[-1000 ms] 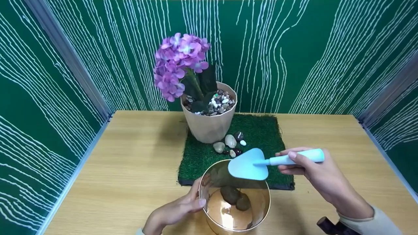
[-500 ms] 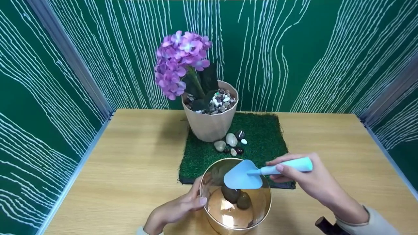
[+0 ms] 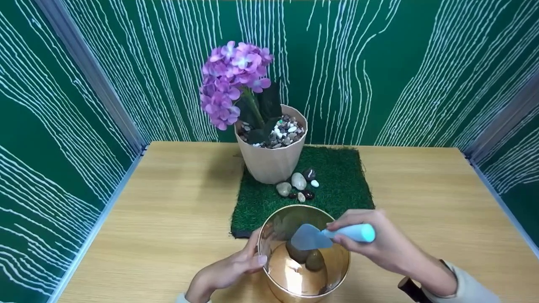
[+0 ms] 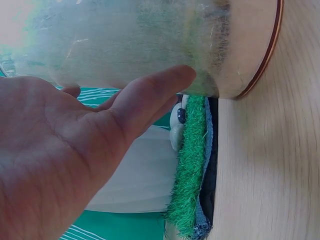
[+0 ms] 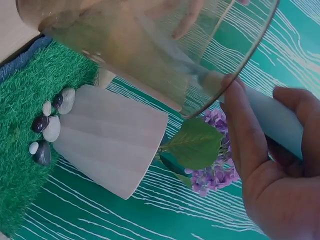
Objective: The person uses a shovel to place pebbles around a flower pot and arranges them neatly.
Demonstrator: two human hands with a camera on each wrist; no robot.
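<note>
An amber see-through container (image 3: 294,290) stands at the front of the table, with dark stones (image 3: 313,261) at its bottom. My left hand (image 3: 229,269) holds its left side, thumb at the near wall and fingers round behind; in the left wrist view a digit lies along the wall. A light blue garden trowel (image 3: 351,232) is gripped by its handle in my right hand (image 3: 387,246). Its blade (image 3: 309,237) points down inside the container, overlapping the larger stone. In the right wrist view, the trowel's neck passes the container's rim (image 5: 240,75) and the blade shows through the wall.
Behind the container lies a green turf mat (image 3: 337,168). On it stand a pale flowerpot (image 3: 269,166) with purple flowers (image 3: 236,80) and several polished stones (image 3: 299,181). Green white-lined walls (image 3: 337,63) enclose the wooden table (image 3: 177,189).
My right hand has moved left and down, bringing the trowel from above the container's far rim to inside it, its blade now tilted downward. My left hand and the container stay in place.
</note>
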